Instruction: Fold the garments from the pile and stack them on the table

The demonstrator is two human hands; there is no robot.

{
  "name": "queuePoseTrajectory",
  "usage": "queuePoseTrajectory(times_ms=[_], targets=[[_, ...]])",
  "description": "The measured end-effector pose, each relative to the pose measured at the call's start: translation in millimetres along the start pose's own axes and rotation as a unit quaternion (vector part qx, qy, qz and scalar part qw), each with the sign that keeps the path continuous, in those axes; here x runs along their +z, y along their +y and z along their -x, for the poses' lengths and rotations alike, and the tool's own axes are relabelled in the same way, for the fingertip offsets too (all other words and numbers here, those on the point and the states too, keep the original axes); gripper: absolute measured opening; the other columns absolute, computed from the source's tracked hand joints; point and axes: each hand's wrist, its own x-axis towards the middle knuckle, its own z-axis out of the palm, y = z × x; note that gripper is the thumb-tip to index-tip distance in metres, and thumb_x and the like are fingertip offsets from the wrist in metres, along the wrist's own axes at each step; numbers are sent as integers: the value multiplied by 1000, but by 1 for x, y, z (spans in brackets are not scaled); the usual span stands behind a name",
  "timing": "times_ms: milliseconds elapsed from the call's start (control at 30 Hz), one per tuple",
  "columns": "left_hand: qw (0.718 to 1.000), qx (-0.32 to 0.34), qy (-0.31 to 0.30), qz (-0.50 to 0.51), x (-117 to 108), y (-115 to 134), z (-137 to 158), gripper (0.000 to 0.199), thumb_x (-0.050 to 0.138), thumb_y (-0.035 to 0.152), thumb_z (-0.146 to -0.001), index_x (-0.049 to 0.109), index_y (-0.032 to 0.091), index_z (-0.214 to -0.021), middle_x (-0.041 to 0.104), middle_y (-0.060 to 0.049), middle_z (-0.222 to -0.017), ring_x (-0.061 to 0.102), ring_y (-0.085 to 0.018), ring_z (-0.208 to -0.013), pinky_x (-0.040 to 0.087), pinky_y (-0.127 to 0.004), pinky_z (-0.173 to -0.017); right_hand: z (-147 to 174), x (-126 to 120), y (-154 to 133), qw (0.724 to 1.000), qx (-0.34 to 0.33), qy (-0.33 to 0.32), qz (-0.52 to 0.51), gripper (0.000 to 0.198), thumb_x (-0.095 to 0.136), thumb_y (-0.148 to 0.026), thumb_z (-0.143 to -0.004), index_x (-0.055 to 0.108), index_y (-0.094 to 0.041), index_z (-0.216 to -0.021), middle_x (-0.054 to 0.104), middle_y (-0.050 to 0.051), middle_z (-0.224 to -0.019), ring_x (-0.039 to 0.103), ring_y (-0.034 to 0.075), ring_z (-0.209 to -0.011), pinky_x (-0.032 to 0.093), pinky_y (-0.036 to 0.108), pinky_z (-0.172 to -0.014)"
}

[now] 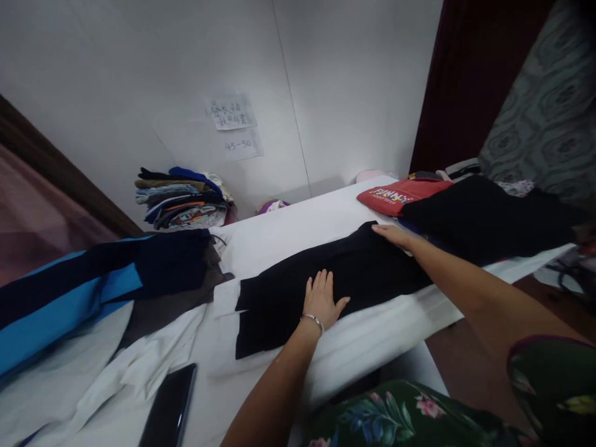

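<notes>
A pair of black trousers (284,279) lies lengthwise on the white-covered table (298,230), its two leg ends to the left. My left hand (322,299) rests flat on the middle of the trousers with the fingers spread, a bracelet at the wrist. Across the far right edge of the trousers lies my right hand (393,236). Its fingers are stretched out toward the left and touch the cloth; its thumb is hidden.
Right of the trousers lie a red printed garment (388,197) and a black clothing pile (475,217). At the left are a folded clothes stack (184,198), a blue and navy garment (116,279), white cloth (135,360) and a phone (170,406). Paper notes (234,115) hang on the wall.
</notes>
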Motion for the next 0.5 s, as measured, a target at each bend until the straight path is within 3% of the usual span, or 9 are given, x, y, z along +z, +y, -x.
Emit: queuePoseTrajectory(times_ms=[167,300,500], targets=[[1000,4,10,-2,3,0,-1,76,39,59,-88,33,11,-147,31,-18,-153,25,-29,-143,18,-50,-117,50,-32,40,995,67,38,-59,52,47,-49,-89,64,-13,-123,68,14,-115,65,26,-102,53,38,-84],[1000,7,13,-11,3,0,-1,77,38,59,-89,31,8,-147,30,-19,-153,24,-30,-143,18,-50,-117,95,-44,65,990,117,46,-62,50,53,-52,-83,72,-12,-104,73,11,-91,68,24,-82,54,33,-70],[999,13,29,-19,5,0,-1,75,40,58,-89,31,11,-147,32,-19,-152,26,-30,-142,20,-50,-116,130,-44,68,997,63,36,25,44,50,-55,-81,75,-20,-90,74,6,-87,67,25,-81,52,33,-71]])
